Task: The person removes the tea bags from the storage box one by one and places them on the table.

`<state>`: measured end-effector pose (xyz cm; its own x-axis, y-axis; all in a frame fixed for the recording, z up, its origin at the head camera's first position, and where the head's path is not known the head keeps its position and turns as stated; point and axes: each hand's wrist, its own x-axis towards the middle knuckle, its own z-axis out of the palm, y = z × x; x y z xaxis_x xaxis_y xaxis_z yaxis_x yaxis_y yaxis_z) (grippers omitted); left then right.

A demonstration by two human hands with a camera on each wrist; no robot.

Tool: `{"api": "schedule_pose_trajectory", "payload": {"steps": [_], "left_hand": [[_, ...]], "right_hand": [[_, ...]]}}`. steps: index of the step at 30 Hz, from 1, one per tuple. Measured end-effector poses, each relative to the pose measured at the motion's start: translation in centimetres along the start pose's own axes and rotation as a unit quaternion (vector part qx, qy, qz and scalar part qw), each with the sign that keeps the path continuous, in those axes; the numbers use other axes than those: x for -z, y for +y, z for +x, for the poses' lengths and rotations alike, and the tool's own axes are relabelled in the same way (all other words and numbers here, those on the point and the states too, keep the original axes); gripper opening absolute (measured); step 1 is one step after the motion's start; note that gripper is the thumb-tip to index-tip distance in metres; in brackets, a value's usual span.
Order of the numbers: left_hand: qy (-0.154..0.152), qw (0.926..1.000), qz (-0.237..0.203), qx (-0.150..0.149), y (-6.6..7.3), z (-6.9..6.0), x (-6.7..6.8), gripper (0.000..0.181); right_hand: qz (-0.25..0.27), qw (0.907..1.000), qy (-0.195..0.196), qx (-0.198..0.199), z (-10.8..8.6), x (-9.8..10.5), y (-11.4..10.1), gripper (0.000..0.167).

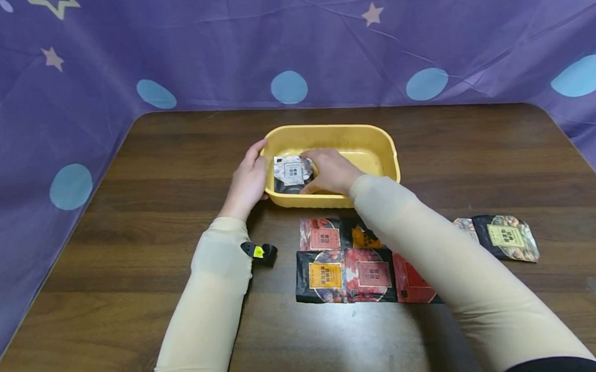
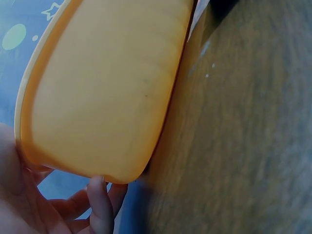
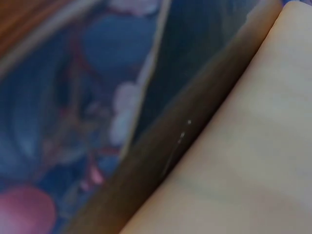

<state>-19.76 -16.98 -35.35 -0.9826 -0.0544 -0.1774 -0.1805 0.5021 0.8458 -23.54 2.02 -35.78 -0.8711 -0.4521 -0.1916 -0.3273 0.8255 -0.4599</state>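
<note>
A yellow plastic basin (image 1: 328, 201) stands on the table. My left hand (image 1: 246, 182) holds it by its left end; in the left wrist view, fingers (image 2: 100, 200) bend against that end of the basin (image 2: 97, 97). Inside the basin my right hand (image 1: 333, 170) reaches down at the left half. Its thumb and fingers grip the right edge of a flat white-and-black packet (image 1: 292, 174) with a printed label. The right wrist view is blurred and mostly filled by the forearm, with part of a dark floral packet (image 3: 97, 97) beside it.
In front of the basin lie several similar packets in two rows, among them an orange-labelled one (image 1: 324, 276) and a pink-labelled one (image 1: 373, 273). My right forearm covers part of them. A green-labelled packet (image 1: 505, 236) overlaps another at the right. A purple curtain (image 1: 222, 50) surrounds the table.
</note>
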Motion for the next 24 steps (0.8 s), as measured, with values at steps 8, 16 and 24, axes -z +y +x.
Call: {"api": "schedule_pose_trajectory", "payload": {"steps": [8, 16, 24], "left_hand": [[0.010, 0.9999, 0.002, -0.007, -0.05, 0.03, 0.16, 0.048], [0.014, 0.9999, -0.004, -0.007, -0.29, 0.07, 0.34, 0.048], [0.013, 0.9999, -0.002, -0.009, -0.33, -0.05, 0.55, 0.048]], "right_hand": [[-0.015, 0.9998, -0.006, -0.007, 0.19, 0.03, -0.21, 0.092], [-0.016, 0.9999, -0.001, -0.001, 0.26, 0.01, -0.39, 0.090], [-0.009, 1.0000, -0.001, -0.002, 0.32, 0.01, -0.55, 0.090]]}}
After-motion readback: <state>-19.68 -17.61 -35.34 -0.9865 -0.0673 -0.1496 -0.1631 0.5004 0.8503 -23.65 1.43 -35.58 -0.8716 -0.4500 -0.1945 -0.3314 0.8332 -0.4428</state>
